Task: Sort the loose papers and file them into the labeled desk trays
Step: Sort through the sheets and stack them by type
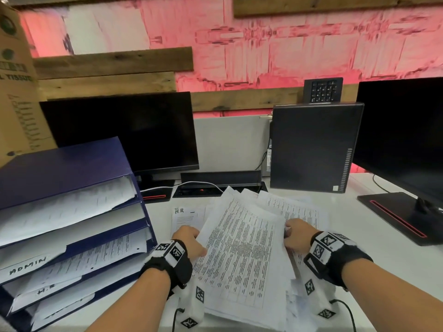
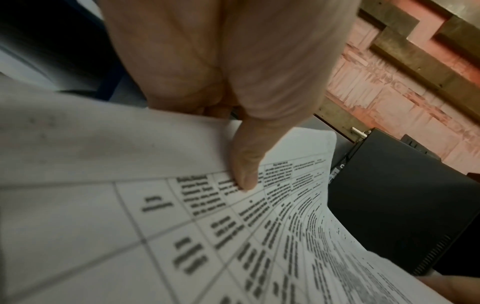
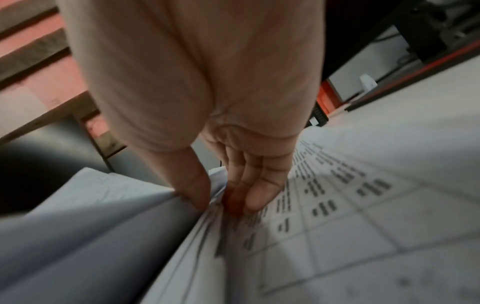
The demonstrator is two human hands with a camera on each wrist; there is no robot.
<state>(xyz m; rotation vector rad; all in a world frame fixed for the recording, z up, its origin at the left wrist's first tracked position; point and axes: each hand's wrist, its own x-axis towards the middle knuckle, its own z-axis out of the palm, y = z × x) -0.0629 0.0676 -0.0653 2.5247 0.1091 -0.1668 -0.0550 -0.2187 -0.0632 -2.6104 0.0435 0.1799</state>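
Note:
A loose stack of printed papers point(image 1: 242, 250) with tables lies fanned out on the white desk in front of me. My left hand point(image 1: 189, 240) grips the stack's left edge, thumb on top of the sheet point(image 2: 244, 174) and fingers underneath. My right hand point(image 1: 296, 233) pinches the right edge of several sheets point(image 3: 233, 236) between thumb and fingers. A sheet marked "H.R" point(image 1: 187, 218) lies flat beyond the left hand. The blue stacked desk trays point(image 1: 72, 224) stand at the left, with labels "ADMIN" point(image 1: 27, 264) and "H.R" point(image 1: 46, 289); the lowest label is unreadable.
A dark monitor point(image 1: 124, 133) stands behind the trays, a black computer case point(image 1: 314, 149) at the back right, and a second monitor point(image 1: 405, 140) with its base point(image 1: 398, 214) at the far right. A cardboard box point(image 1: 16, 87) stands at the far left.

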